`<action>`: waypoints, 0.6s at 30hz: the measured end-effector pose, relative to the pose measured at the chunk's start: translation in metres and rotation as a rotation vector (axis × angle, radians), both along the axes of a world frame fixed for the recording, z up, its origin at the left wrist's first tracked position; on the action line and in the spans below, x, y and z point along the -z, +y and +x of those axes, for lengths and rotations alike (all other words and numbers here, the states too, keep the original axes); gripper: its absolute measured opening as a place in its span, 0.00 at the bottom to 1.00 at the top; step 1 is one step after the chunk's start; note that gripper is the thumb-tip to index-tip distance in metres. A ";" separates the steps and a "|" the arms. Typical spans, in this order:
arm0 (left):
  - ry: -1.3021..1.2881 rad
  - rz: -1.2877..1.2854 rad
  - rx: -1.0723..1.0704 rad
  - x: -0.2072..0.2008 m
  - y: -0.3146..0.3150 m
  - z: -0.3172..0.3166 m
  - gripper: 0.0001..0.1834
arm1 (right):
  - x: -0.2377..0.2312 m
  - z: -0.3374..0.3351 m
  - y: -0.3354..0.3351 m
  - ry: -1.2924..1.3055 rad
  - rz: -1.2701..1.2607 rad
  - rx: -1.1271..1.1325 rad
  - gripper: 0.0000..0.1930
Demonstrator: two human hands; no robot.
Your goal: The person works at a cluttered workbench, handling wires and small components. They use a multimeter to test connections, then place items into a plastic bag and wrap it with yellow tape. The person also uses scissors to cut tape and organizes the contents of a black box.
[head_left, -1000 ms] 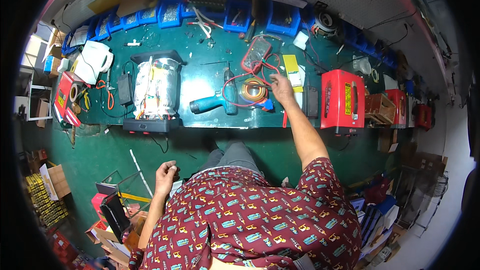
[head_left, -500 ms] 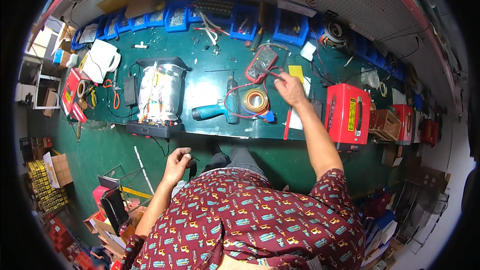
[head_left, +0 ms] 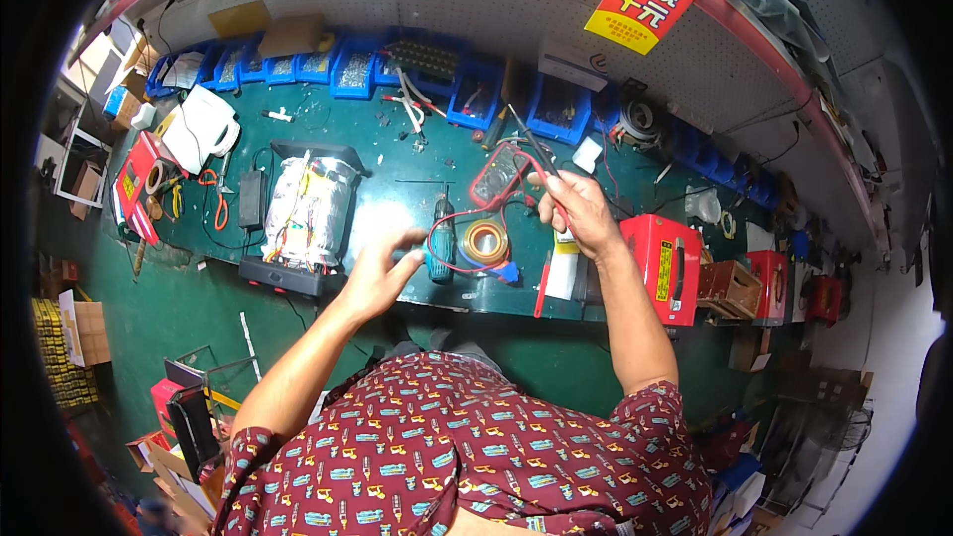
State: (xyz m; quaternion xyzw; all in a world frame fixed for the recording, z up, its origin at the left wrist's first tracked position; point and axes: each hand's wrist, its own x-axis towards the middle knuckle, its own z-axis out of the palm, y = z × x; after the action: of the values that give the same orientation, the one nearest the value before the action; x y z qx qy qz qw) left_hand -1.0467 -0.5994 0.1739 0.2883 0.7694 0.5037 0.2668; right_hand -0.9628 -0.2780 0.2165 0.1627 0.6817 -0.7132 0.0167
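My right hand [head_left: 581, 213] is closed around multimeter test probes; a long dark probe [head_left: 528, 134] sticks up past the fingers. Close to its left lies a red-framed multimeter [head_left: 496, 177], and a red lead loops across the bench from it. My left hand [head_left: 382, 273] hovers at the bench's front edge with thumb and fingers apart. Beside its fingertips is a teal power drill [head_left: 442, 243], its handle hidden behind that hand. A roll of amber tape [head_left: 485, 225] rests right of the drill. Further left stands a silver-wrapped unit [head_left: 310, 194] with exposed wires.
Blue bins [head_left: 352, 74] of small parts line the back of the green bench. On the right stand a red case [head_left: 660, 268] and a wooden box [head_left: 730, 288]. A black adapter [head_left: 253, 201] and orange-handled pliers [head_left: 220, 208] lie at left.
My left hand has risen from beside my body to the drill. My right hand has lifted a probe and drawn slightly nearer. The view has shifted.
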 end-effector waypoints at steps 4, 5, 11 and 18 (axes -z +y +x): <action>0.511 0.174 0.030 -0.043 0.055 -0.018 0.32 | -0.038 -0.002 -0.017 -0.068 0.091 -0.146 0.20; 0.516 0.238 0.050 -0.054 0.066 -0.022 0.34 | -0.049 -0.002 -0.021 -0.032 0.102 -0.235 0.20; 0.244 0.263 0.178 -0.109 0.065 -0.031 0.10 | -0.103 -0.003 -0.024 0.073 0.079 -0.273 0.18; -0.124 0.672 -0.325 -0.127 -0.015 -0.058 0.14 | -0.117 0.000 0.039 0.447 0.379 0.357 0.19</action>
State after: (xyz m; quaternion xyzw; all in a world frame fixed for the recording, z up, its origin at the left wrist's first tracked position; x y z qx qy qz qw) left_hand -1.1046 -0.6140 0.3006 0.2027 0.5794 0.7802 0.1201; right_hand -0.9630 -0.2392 0.3338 0.1192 0.7496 -0.5835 -0.2889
